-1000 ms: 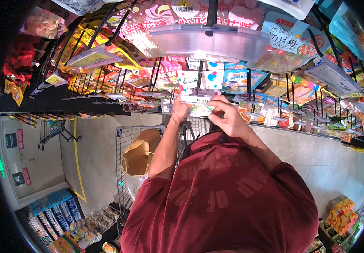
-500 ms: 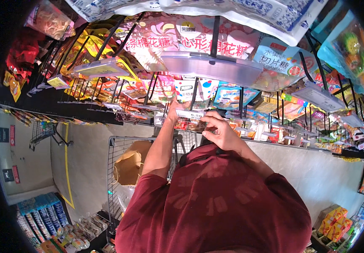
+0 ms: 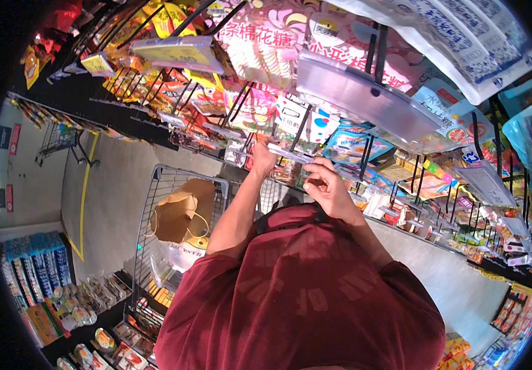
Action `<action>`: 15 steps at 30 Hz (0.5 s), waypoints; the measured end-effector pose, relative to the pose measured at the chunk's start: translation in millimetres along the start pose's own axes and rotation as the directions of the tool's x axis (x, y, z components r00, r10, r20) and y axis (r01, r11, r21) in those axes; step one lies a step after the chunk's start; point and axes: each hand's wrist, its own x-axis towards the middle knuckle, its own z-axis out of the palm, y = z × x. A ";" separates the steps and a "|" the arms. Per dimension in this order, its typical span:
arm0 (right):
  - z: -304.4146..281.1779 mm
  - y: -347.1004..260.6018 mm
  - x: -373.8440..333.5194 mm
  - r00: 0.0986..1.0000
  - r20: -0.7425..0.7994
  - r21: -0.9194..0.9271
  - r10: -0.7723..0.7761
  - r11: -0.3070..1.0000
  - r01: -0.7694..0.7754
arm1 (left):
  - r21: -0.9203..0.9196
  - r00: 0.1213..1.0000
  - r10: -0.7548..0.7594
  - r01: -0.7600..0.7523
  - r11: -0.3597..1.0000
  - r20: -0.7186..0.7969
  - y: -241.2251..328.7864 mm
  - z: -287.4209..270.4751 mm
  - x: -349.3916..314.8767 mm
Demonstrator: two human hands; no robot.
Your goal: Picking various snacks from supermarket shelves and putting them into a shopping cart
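Note:
A narrow clear price tag holder (image 3: pixel 289 154) sticks out at the front of the lower pegs. At its left end is my left hand (image 3: pixel 263 158), closed round the edge, with its fingers partly hidden. My right hand (image 3: pixel 329 186) is curled, and its fingertips pinch the holder's right end. Just behind the holder hang a white candy bag with coloured dots (image 3: pixel 306 120), a pink candy bag (image 3: pixel 250 108) and a blue candy bag (image 3: pixel 355 142).
Large pink marshmallow bags (image 3: pixel 260 37) hang above, behind a wide clear plastic holder (image 3: pixel 364 98). Black metal pegs (image 3: pixel 303 132) jut out around my hands. On my left stands a shopping cart (image 3: pixel 149 203) with a brown paper bag (image 3: pixel 176 216). Another cart (image 3: pixel 59 145) stands farther off.
My view has turned, so the shelf now slants down to the right and more of the cart shows. Both hands stay at the price tag holder, which now appears tilted.

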 end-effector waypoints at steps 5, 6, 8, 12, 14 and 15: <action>9.5 27.0 -1.6 0.988 -0.114 0.020 0.103 0.995 -0.102 | -0.024 0.997 -0.035 0.033 0.999 -0.064 -4.0 -20.4 -62.2; 9.0 35.7 -1.7 0.986 -0.103 -0.061 0.132 0.988 -0.139 | -0.052 0.991 -0.047 0.040 0.998 -0.127 3.6 -26.4 -80.0; 12.0 51.1 -3.8 0.985 -0.053 -0.161 0.165 0.972 -0.172 | -0.055 0.962 -0.057 0.044 0.998 -0.268 -0.8 -41.4 -113.9; 25.5 43.7 -0.8 0.910 0.220 -0.197 0.352 0.930 -0.312 | 0.248 0.833 0.074 0.078 0.966 -0.549 1.5 -73.7 -196.3; 35.9 39.5 2.7 0.882 0.302 -0.281 0.362 0.918 -0.280 | 0.374 0.747 0.168 0.116 0.920 -0.643 -7.3 -88.0 -238.5; 41.4 38.7 4.1 0.859 0.354 -0.351 0.369 0.904 -0.243 | 0.427 0.695 0.206 0.159 0.890 -0.689 -9.0 -93.7 -259.8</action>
